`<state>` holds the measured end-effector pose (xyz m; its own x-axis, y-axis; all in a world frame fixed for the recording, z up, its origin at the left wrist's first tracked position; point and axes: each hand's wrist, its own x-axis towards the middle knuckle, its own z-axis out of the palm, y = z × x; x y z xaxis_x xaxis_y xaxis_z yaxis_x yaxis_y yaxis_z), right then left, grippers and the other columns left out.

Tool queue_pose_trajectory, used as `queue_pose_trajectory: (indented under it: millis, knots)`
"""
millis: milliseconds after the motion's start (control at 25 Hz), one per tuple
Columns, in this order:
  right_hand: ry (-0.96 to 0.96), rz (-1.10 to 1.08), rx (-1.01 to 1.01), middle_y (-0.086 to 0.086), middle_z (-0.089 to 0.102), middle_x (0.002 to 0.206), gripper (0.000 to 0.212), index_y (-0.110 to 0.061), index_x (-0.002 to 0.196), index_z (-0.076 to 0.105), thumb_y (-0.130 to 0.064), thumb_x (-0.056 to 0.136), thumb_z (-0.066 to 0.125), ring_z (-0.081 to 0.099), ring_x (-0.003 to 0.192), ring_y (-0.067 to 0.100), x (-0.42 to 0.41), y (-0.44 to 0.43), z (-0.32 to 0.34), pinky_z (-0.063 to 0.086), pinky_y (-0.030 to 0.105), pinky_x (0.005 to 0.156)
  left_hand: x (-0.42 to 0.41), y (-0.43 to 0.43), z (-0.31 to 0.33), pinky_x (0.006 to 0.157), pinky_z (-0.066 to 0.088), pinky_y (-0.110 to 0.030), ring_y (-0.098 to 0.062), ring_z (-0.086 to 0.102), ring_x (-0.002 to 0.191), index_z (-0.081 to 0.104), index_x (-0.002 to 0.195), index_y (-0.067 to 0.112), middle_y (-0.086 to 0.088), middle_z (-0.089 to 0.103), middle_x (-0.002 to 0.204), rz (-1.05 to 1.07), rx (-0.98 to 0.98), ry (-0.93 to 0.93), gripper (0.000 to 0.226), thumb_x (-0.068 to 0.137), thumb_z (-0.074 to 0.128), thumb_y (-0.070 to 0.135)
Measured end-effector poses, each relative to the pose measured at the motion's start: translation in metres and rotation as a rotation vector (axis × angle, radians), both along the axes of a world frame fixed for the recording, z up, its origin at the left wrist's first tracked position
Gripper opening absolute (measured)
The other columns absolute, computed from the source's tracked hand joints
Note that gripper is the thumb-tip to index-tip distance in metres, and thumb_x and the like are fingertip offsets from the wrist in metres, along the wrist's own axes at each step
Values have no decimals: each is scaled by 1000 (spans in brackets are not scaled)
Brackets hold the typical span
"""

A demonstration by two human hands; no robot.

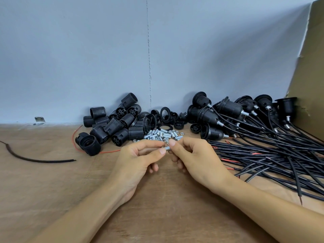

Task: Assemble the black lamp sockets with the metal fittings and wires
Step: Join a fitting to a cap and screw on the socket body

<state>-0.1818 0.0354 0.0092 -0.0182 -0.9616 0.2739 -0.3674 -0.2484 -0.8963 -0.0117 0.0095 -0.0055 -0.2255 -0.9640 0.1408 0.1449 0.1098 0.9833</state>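
Silvery and short, a threaded metal fitting (167, 148) sits pinched between thumb and fingertips of both the left hand (140, 160) and right hand (194, 155), just before the fitting pile (163, 134) on the wooden table (157, 211), long axis roughly left-to-right. Likely the fitting is being readied; the next move calls for a loose black socket (114, 127).

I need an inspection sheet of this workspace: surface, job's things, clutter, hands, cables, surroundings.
Surface: brown wooden table, grain visible.
Job's things: pile of black ribbed plastic socket shells; heap of small silver metal fittings; assembled black sockets with wires at right.
Clutter: loose black cable piece, thin red wire, at left.
Hands: left hand and right hand both pinch one silver fitting.
Cables: bundle of black wires fanned across the right.
Surroundings: pale blue wall, brown cardboard panel.
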Motion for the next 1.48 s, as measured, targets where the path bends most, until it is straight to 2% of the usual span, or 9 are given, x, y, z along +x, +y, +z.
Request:
queue_pose_trajectory:
  millis: [120, 240, 440, 600, 720, 800, 960, 1120, 1480]
  knots:
    - [149, -31, 6, -6, 59, 52, 47, -16, 68, 67, -47, 100, 51, 49, 46, 1, -2, -1, 1, 40, 14, 51, -1, 2, 1, 49, 45, -16, -8, 55, 49, 82, 91, 25, -6, 79, 90, -3, -8, -9, 29, 63, 82, 29]
    - [174, -18, 24, -6, 58, 51, 53, -14, 66, 67, -49, 100, 48, 48, 45, -1, -3, -3, 1, 38, 12, 51, 0, 1, 1, 49, 45, -17, -7, 55, 50, 82, 90, 25, -6, 79, 90, -1, -8, -14, 30, 61, 83, 30]
    - [-10, 103, 128, -8, 58, 60, 40, -12, 78, 69, -43, 99, 55, 47, 53, 6, -5, -3, 1, 40, 18, 53, 0, 1, -1, 49, 45, -17, -6, 55, 50, 81, 90, 27, -5, 79, 90, 6, -11, -11, 29, 61, 83, 30]
    - [-43, 132, 79, -10, 58, 62, 26, -16, 80, 67, -31, 99, 59, 48, 55, 6, -4, -2, 1, 41, 20, 54, -1, 1, -1, 47, 43, -17, -7, 52, 47, 82, 89, 25, -5, 79, 85, 30, -25, 4, 31, 59, 86, 35]
    - [-67, 143, 39, -8, 59, 64, 14, -14, 87, 68, -23, 97, 63, 50, 57, 6, -2, -2, -1, 43, 20, 54, -1, 1, -1, 46, 43, -18, -8, 53, 46, 82, 86, 24, -4, 76, 74, 66, -47, 10, 32, 57, 87, 39]
    - [-84, 146, 21, -6, 60, 68, 8, -14, 93, 70, -20, 95, 66, 52, 58, 7, -2, -1, -2, 45, 21, 56, -1, 0, -1, 46, 43, -18, -8, 55, 46, 82, 85, 23, -5, 77, 75, 77, -47, 23, 30, 58, 87, 37]
    - [-121, 133, 32, -4, 63, 71, 9, -13, 97, 71, -20, 95, 66, 55, 59, 8, -3, -2, -3, 48, 25, 56, 0, 1, -1, 49, 46, -18, -13, 66, 55, 81, 92, 21, -9, 79, 87, 28, -39, 28, 26, 67, 84, 28]
    - [-145, 128, 52, -4, 62, 69, 12, -11, 97, 71, -21, 96, 64, 54, 58, 9, -3, -3, -4, 47, 23, 54, -1, 1, -1, 51, 47, -17, -15, 69, 60, 81, 93, 22, -7, 79, 93, 26, -53, 13, 18, 77, 81, 16]
    - [-273, 142, 46, 4, 65, 69, 11, -9, 102, 74, -8, 91, 70, 59, 65, 15, -5, -4, -3, 52, 25, 62, -2, -1, -4, 50, 47, -18, -12, 63, 53, 79, 100, 18, -4, 80, 94, 86, -52, -2, 21, 83, 78, 4]
